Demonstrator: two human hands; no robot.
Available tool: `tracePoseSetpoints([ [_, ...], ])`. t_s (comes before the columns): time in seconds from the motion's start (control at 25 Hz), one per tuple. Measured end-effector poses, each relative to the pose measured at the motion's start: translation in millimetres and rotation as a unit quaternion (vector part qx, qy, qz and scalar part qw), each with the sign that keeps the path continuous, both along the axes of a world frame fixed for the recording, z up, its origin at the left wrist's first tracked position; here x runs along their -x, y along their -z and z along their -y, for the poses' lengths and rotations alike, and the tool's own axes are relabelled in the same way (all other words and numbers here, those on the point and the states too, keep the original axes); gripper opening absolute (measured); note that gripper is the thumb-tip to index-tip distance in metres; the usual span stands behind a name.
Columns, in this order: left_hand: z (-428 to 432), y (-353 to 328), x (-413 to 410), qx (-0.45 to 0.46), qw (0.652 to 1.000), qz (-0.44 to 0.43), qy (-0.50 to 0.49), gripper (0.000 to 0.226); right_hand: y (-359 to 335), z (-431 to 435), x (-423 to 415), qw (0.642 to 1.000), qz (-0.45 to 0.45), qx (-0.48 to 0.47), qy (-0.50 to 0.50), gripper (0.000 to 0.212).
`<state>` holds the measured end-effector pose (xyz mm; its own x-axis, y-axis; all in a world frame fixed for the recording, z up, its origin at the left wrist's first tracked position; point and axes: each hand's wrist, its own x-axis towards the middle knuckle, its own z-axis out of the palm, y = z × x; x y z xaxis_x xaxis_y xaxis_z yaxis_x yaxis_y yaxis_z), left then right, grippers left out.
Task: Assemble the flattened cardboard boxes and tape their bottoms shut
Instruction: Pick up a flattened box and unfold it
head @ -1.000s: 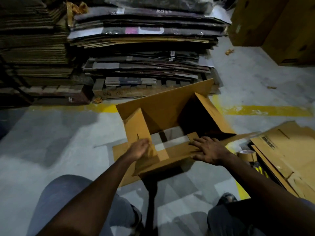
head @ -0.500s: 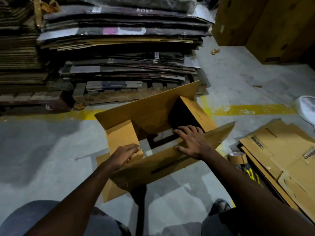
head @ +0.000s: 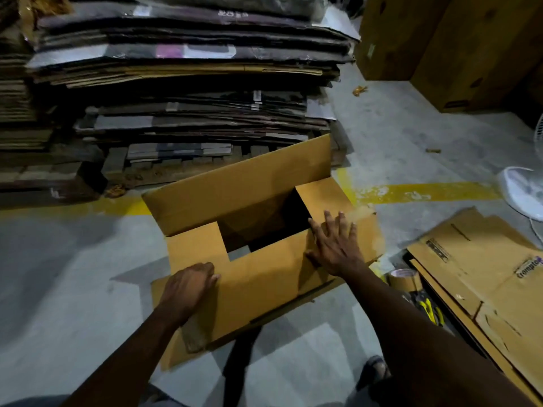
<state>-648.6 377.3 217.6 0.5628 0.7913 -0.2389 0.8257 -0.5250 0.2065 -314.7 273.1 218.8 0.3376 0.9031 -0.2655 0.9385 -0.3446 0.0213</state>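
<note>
Since half a second ago the near long flap (head: 264, 277) has dropped almost flat, and the right hand (head: 335, 245) has slid out towards the box's right end. One cardboard box (head: 235, 192) sits on the floor (head: 73, 274) between the two hands, four flaps showing, the far one upright. That right hand lies flat with fingers spread wide, pressing where the near flap meets the right flap (head: 326, 195). Bent fingers of the left hand (head: 188, 286) rest on the near flap's left end; whether they grip an edge cannot be told. One tape roll (head: 404, 279) lies just beside the box, near flattened cartons (head: 484, 274)
</note>
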Motion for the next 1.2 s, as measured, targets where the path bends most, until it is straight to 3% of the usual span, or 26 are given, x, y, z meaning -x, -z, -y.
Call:
tracePoseSetpoints([
  [0.12,-2,25,7,-0.058,0.994,-0.092,-0.009,0.067,15,11,-13,0.995,-0.061,0.074,-0.001,0.081],
  [0.2,-5,28,2,-0.090,0.989,-0.119,-0.013,0.079,22,13,-17,0.988,-0.090,0.125,0.007,0.086],
  [0.32,-24,16,-23,-0.185,0.980,-0.066,0.019,0.077,30,11,-23,0.984,-0.088,0.154,0.003,0.108],
  [0.48,-70,-15,-85,-0.225,0.973,-0.047,0.029,0.096,33,13,-26,0.990,-0.037,0.128,-0.042,0.123],
  [0.56,-80,-27,-115,-0.205,0.977,-0.058,-0.011,0.089,33,12,-27,0.995,-0.009,0.082,-0.048,0.123],
  [0.64,-74,-28,-131,-0.204,0.977,-0.048,-0.028,0.067,34,11,-29,0.997,-0.010,0.061,-0.048,0.125],
  [0.76,-51,-4,-125,-0.219,0.974,-0.019,0.045,0.052,37,12,-33,0.996,-0.031,0.076,-0.045,0.127],
  [0.92,-13,48,-100,-0.093,0.988,-0.018,0.124,0.061,36,14,-33,0.996,-0.040,0.071,-0.042,0.131],
  [1.04,10,68,-101,-0.018,0.990,-0.101,0.101,0.078,38,18,-35,0.995,-0.058,0.065,-0.038,0.131],
  [1.2,23,67,-134,-0.012,0.996,-0.086,0.035,0.073,32,34,-53,0.996,-0.077,0.050,-0.018,0.111],
])
